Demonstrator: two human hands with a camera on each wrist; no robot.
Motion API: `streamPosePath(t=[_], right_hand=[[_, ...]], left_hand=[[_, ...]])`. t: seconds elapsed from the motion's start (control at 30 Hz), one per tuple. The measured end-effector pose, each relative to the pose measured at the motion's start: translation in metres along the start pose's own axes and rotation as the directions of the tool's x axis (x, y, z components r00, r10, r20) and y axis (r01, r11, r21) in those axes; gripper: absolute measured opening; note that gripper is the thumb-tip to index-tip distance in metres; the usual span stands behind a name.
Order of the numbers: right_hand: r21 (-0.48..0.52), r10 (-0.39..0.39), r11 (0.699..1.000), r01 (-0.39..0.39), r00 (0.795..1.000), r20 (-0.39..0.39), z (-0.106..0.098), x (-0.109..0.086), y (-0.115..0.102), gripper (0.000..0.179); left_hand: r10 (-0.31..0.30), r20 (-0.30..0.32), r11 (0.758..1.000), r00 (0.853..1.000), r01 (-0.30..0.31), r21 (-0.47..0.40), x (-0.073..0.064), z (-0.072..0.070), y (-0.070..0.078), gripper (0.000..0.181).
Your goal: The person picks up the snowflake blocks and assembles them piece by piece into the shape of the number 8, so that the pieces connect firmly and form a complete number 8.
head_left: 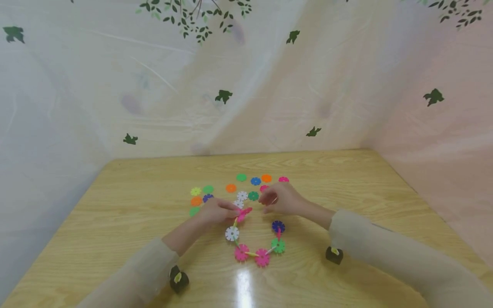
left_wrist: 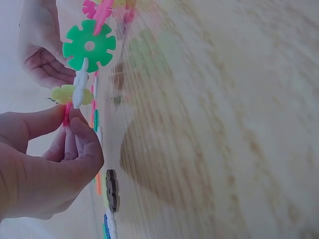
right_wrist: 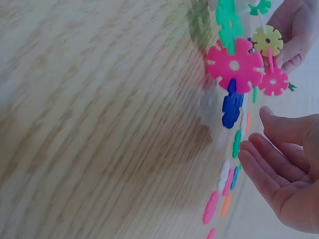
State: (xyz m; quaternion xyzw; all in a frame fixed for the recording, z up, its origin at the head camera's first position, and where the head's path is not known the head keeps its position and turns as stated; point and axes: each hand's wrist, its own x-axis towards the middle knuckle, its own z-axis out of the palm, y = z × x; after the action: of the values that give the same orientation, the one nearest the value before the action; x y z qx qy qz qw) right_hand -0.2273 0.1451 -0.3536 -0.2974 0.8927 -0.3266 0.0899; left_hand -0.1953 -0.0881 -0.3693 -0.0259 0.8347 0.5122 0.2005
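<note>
My left hand (head_left: 217, 211) pinches a pink notched snowflake disc (left_wrist: 66, 117) between thumb and fingers. That disc ends a curved chain of interlocked discs, with white (head_left: 232, 233), pink (head_left: 262, 257) and green (head_left: 278, 246) ones among them. At the chain's other end sits a dark blue disc (head_left: 278, 226). Beyond that end is my right hand (head_left: 283, 199), raised over the table. In the right wrist view its fingers (right_wrist: 264, 167) are loosely bent, the thumb apart from them, and nothing shows between them. My left fingers partly cover the pinched disc.
Loose discs lie behind the hands on the wooden table (head_left: 154, 179): a green (head_left: 241, 177), a blue (head_left: 256, 181), orange (head_left: 266, 178) and white (head_left: 242, 195) ones. More lie left, including a yellow disc (head_left: 195, 191). A patterned cloth (head_left: 262, 77) hangs behind the table.
</note>
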Motion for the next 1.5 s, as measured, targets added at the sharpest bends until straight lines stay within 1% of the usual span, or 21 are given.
streamPosePath(t=[0.1,0.27,0.37,0.53,0.63,0.77,0.93,1.03,1.23,1.5], right_hand=[[-0.012,0.019,1.0,-0.019,1.0,-0.021,-0.004,-0.002,0.008,0.026],[-0.039,0.072,0.996,-0.074,0.995,-0.063,-0.01,-0.008,0.019,0.026],[-0.06,0.108,0.992,-0.112,0.992,-0.069,-0.013,-0.01,0.025,0.029],[-0.092,0.157,0.982,-0.164,0.985,-0.071,-0.017,-0.009,0.035,0.032],[-0.104,0.193,0.974,-0.2,0.979,-0.073,-0.018,-0.009,0.036,0.032],[-0.118,0.22,0.967,-0.226,0.973,-0.066,-0.018,-0.008,0.037,0.032],[-0.162,0.179,0.968,-0.191,0.98,-0.088,-0.02,-0.007,0.038,0.031],[-0.19,0.164,0.965,-0.181,0.981,-0.104,-0.019,-0.006,0.041,0.03],[-0.208,0.199,0.955,-0.212,0.977,-0.079,-0.018,-0.002,0.043,0.027],[-0.218,0.234,0.947,-0.237,0.971,-0.038,-0.023,0.005,0.041,0.022]], left_hand=[[0.0,-0.01,1.0,1.0,0.0,0.02,-0.001,0.0,0.001,0.02],[-0.024,-0.028,0.999,0.999,0.024,-0.024,-0.001,0.001,0.002,0.017],[-0.032,-0.036,0.999,0.999,0.03,-0.043,-0.002,0.002,0.002,0.017],[-0.03,-0.016,0.999,0.999,0.029,-0.039,-0.004,0.001,0.001,0.018],[-0.032,-0.007,0.999,0.999,0.032,-0.026,-0.005,0.0,0.001,0.018],[-0.045,-0.001,0.999,0.999,0.045,-0.024,-0.007,-0.001,0.001,0.018],[-0.056,-0.004,0.998,0.998,0.056,-0.039,-0.008,-0.001,0.001,0.019],[-0.051,-0.004,0.998,0.999,0.05,-0.041,-0.008,-0.002,0.0,0.021],[-0.031,0.004,0.999,1.0,0.031,-0.038,-0.006,-0.003,-0.003,0.022],[-0.037,0.012,0.998,0.999,0.037,-0.044,-0.004,-0.003,-0.002,0.019]])
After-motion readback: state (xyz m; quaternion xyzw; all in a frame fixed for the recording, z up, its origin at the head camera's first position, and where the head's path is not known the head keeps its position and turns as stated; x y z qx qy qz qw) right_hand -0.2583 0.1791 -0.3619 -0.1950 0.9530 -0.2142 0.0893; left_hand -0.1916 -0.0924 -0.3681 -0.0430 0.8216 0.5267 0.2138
